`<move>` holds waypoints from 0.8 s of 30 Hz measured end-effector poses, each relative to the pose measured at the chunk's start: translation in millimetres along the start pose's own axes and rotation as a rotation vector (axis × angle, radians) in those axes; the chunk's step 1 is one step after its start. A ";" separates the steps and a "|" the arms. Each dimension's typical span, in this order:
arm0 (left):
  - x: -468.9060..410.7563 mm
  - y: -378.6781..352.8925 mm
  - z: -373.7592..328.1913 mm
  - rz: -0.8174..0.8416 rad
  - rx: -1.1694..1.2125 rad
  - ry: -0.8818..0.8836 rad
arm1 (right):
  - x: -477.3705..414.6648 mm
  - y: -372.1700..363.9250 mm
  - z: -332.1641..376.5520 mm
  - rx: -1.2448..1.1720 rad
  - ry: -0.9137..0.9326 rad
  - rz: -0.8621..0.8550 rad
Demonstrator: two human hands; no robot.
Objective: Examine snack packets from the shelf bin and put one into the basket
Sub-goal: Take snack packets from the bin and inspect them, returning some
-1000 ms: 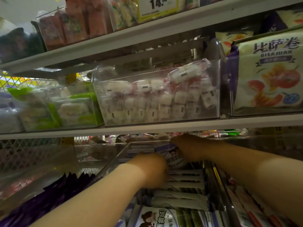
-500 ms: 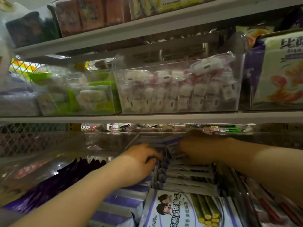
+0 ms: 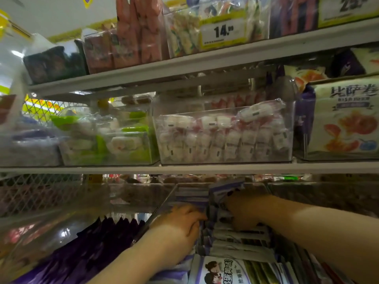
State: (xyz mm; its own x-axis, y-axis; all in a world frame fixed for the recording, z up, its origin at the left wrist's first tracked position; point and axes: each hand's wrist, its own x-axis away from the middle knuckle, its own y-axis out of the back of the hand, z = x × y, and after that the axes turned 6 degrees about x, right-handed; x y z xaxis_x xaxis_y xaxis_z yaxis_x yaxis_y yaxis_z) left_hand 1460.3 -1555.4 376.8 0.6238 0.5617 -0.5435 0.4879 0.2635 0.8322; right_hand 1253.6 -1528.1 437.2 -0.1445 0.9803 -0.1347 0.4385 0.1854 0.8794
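The task is at the examining stage, nothing in the basket, which is out of view: the right hand (image 3: 246, 212) seems to pinch one raised snack packet (image 3: 224, 190) just above its fingers, while the left hand (image 3: 180, 224) curls its fingers among the shelf bin (image 3: 164, 203) row, grip unclear

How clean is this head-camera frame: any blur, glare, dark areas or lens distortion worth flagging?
Head view: wide-angle distortion bows the grey metal shelf edge; soft blur throughout, worst at left; glare streaks the clear plastic bin of pink-and-white sweets; the lower shelf is dim, leaving the left hand, right hand and purple-and-white snack packets in shadow; the yellow price tag is legible.
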 end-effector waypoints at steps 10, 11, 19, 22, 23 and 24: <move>-1.2 18.3 -14.9 -0.008 0.106 0.048 | 39.8 -5.7 -11.1 -0.105 -0.037 -0.631; 0.5 21.9 -16.9 -0.026 0.112 0.058 | 44.6 -4.9 -9.2 -0.126 -0.031 -0.670; 29.7 52.7 -52.3 -0.192 0.187 0.140 | 100.6 24.0 16.2 -0.177 -0.026 -0.797; 49.5 62.8 -66.7 -0.349 0.401 0.120 | 125.9 43.6 31.7 -0.331 0.041 -0.854; 58.4 66.1 -70.6 -0.403 0.477 0.123 | 133.3 49.0 38.6 -0.405 0.066 -0.863; 68.3 69.6 -74.5 -0.453 0.555 0.128 | 139.3 53.4 47.1 -0.485 0.087 -0.867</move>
State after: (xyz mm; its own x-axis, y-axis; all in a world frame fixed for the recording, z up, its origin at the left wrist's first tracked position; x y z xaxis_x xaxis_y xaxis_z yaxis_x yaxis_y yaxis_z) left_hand 1491.3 -1440.3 405.7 0.2273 0.5878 -0.7764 0.9405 0.0742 0.3315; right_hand 1298.6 -1378.4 444.0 -0.3160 0.5073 -0.8017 -0.2559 0.7681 0.5870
